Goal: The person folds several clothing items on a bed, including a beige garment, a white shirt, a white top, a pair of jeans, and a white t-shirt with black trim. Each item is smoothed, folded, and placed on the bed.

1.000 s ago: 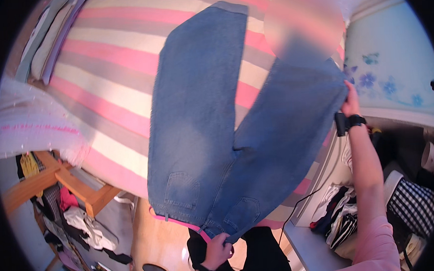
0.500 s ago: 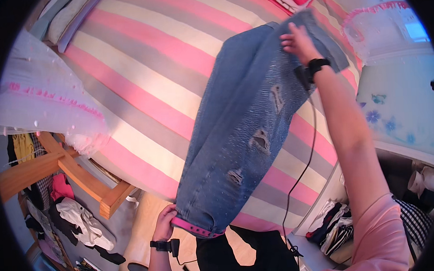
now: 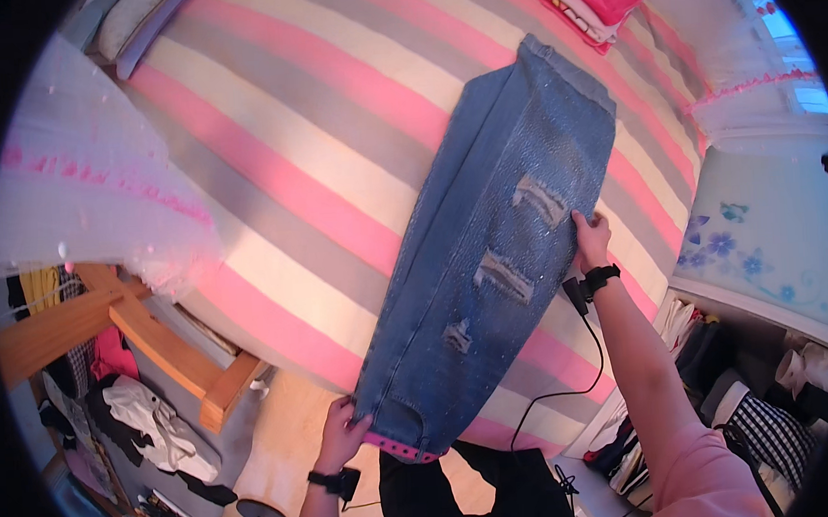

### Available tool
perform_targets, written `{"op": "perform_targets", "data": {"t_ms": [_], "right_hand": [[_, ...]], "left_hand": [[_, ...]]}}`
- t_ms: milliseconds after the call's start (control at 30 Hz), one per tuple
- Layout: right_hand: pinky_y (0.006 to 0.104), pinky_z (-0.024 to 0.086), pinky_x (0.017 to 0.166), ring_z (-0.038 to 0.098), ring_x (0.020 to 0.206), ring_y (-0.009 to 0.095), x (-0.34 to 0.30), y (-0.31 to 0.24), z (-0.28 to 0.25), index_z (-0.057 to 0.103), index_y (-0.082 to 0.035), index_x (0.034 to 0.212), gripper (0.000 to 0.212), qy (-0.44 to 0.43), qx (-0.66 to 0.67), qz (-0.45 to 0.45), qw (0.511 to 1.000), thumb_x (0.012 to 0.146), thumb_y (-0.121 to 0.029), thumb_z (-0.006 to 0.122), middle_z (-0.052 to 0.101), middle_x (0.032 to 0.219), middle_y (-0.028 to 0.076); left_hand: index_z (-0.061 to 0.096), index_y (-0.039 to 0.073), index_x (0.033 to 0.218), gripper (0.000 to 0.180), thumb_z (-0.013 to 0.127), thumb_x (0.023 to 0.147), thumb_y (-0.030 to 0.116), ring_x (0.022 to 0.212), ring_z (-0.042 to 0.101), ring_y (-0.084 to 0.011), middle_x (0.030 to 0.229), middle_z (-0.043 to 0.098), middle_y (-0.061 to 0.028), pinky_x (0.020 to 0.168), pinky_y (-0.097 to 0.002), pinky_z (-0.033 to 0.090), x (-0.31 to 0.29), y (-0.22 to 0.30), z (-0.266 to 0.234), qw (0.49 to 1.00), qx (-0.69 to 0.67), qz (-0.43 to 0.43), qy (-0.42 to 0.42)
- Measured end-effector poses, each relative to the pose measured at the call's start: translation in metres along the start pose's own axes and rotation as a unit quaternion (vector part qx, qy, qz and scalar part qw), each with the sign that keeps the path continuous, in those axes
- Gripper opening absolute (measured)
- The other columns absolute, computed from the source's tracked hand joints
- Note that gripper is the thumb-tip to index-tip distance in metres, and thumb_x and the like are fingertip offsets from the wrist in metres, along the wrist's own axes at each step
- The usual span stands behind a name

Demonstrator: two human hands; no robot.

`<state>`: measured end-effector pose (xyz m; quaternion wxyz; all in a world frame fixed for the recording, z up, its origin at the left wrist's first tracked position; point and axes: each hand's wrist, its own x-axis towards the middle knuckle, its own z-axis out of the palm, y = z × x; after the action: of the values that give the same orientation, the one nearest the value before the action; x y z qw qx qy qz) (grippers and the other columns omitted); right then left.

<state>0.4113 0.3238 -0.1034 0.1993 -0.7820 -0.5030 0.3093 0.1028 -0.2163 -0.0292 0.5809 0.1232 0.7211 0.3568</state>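
A pair of blue ripped jeans (image 3: 474,246) lies lengthwise across the bed, one leg over the other, hems at the far end. Its waist, with a pink belt (image 3: 401,448), comes to the near edge of the bed. My left hand (image 3: 344,435) pinches the waist at its left corner, fingers closed on the denim. Along the right edge of the leg, beside the rips, my right hand (image 3: 593,238) has its thumb and fingers closed at the denim. Each wrist wears a black strap with a small device and cable.
Pink, cream and grey stripes cover the bed (image 3: 287,162). Folded pink cloths (image 3: 597,1) lie at its far edge. A wooden frame (image 3: 171,351) and hanging white netting (image 3: 91,172) stand left. Clothes fill an open shelf (image 3: 760,428) at right, under a flowered panel (image 3: 759,231).
My right hand has come down from the hem to the middle of the leg's right edge. The far end of the jeans now lies flatter. My left hand stays at the waist.
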Motion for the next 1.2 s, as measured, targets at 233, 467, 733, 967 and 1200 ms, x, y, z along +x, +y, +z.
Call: {"op": "perform_targets", "data": {"t_ms": [233,467,733,967,1200], "right_hand": [[0.0381,0.046,0.106,0.059,0.125,0.026,0.058,-0.038,0.014,0.048,0.005,0.143,0.066,-0.165,0.112,-0.093,0.976,0.096,-0.034,0.074,0.063,0.135,0.018],[0.048,0.052,0.104,0.067,0.114,0.032,0.092,-0.1,0.018,0.059,-0.001,0.134,0.052,-0.259,0.381,0.128,0.878,0.094,-0.029,0.074,0.069,0.127,0.016],[0.0456,0.053,0.1,0.069,0.111,0.029,0.082,-0.165,0.005,0.064,-0.001,0.128,0.043,-0.306,0.469,0.163,0.812,0.094,-0.027,0.073,0.073,0.117,0.014],[0.0403,0.05,0.098,0.062,0.112,0.023,-0.099,-0.151,-0.118,0.06,-0.004,0.133,0.043,-0.445,0.027,-0.317,0.837,0.093,-0.013,0.074,0.068,0.121,0.009],[0.0393,0.044,0.09,0.056,0.099,0.028,-0.163,-0.076,-0.131,0.063,-0.014,0.136,0.063,-0.481,-0.085,-0.502,0.713,0.074,-0.013,0.076,0.064,0.105,0.006]], "left_hand": [[0.072,-0.002,0.117,0.024,0.069,0.093,0.001,0.135,0.053,-0.0271,0.147,0.051,-0.0143,0.11,-0.039,0.045,-0.003,-0.042,-0.028,0.996,-0.07,-0.059,0.005],[0.063,-0.001,0.117,0.032,0.071,0.086,-0.001,0.116,0.064,-0.0283,0.117,0.067,-0.0146,0.103,-0.0385,0.049,0.024,0.014,-0.037,0.977,0.187,0.038,0.094],[0.061,0.001,0.12,0.023,0.068,0.099,0.008,0.116,0.061,-0.0151,0.116,0.065,-0.0035,0.101,-0.0316,0.049,0.126,0.184,-0.029,0.995,-0.006,0.101,0.008],[0.032,0.006,0.159,0.083,0.079,0.092,0.019,0.153,0.032,-0.0266,0.161,0.036,-0.0135,0.124,-0.0411,0.028,0.201,0.33,0.045,0.927,0.107,0.327,-0.148],[0.048,0.001,0.147,0.06,0.063,0.09,0.007,0.147,0.038,-0.0349,0.158,0.039,-0.0203,0.123,-0.0429,0.029,0.179,0.342,0.124,0.853,0.253,0.43,-0.15]]}}
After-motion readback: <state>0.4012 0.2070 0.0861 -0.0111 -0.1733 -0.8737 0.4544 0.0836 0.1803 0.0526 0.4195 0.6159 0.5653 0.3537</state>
